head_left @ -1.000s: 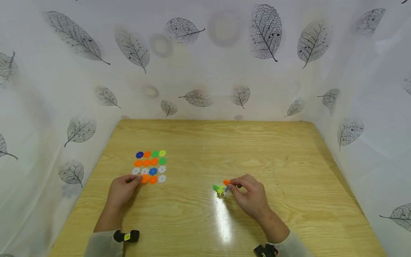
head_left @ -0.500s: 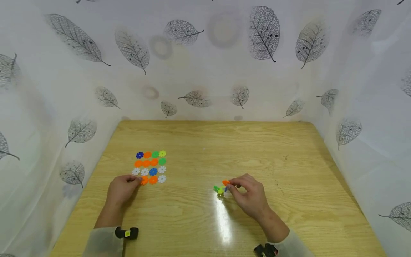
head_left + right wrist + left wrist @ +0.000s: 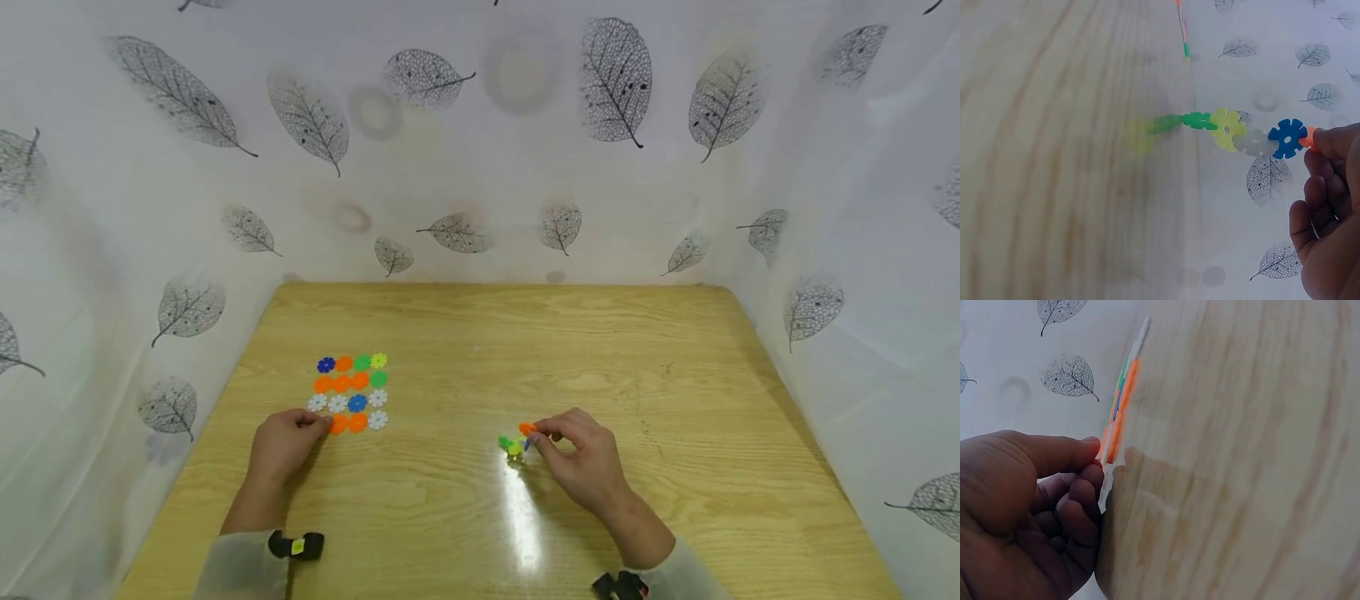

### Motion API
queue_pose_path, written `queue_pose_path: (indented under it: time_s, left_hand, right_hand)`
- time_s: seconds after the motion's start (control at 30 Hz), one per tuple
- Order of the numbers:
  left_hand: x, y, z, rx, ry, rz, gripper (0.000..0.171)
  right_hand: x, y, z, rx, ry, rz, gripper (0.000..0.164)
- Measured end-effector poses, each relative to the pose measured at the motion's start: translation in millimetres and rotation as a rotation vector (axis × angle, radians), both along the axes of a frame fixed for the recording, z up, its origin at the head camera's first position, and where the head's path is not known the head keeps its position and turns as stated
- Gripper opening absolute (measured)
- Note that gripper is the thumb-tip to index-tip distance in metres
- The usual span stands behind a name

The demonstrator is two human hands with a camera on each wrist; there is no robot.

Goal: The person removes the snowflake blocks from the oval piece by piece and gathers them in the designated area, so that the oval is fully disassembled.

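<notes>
Flower-shaped interlocking plastic discs make up a grid (image 3: 360, 381) of several rows on the table, in orange, white, green, blue and yellow. My left hand (image 3: 283, 446) pinches its near left corner between thumb and forefinger; the fingertips hide the disc there. To the right, my right hand (image 3: 581, 457) pinches an orange disc (image 3: 528, 427) at one end of a short chain. From that disc run a blue disc (image 3: 1287, 139), a pale clear one (image 3: 1255, 143), a yellow one (image 3: 1227, 130) and a green one (image 3: 1199, 120). The green end meets its reflection at the tabletop.
The light wooden table (image 3: 450, 517) reflects a bright streak below the chain. White leaf-patterned cloth (image 3: 480, 167) hangs along its back and sides. Black straps (image 3: 297, 546) sit on both wrists.
The orange disc beside the left fingertips has sunk slightly toward me, level with its row. Otherwise both hands keep their places, and the chain hardly shifts.
</notes>
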State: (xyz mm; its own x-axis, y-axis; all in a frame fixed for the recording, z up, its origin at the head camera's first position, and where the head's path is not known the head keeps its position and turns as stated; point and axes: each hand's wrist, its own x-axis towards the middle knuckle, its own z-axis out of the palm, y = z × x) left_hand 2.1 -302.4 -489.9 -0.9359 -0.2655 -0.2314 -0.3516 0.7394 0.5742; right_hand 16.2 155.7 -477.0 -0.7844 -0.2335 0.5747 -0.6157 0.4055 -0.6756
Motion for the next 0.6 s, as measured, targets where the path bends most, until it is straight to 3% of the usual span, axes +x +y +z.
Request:
queue_pose_path:
  time_s: [0.3,0.6]
  left_hand:
    - [3.1,5.8,6.4,0.05,-0.022,0.024,0.048]
    - [-0.9,32.1,12.1,0.181,0.051,0.011,0.04]
  right_hand:
    - [0.4,2.5,-0.1,-0.002,0.016,-0.008,0.015]
    - [0.5,4.7,0.8,-0.017,0.007,-0.013,0.016]
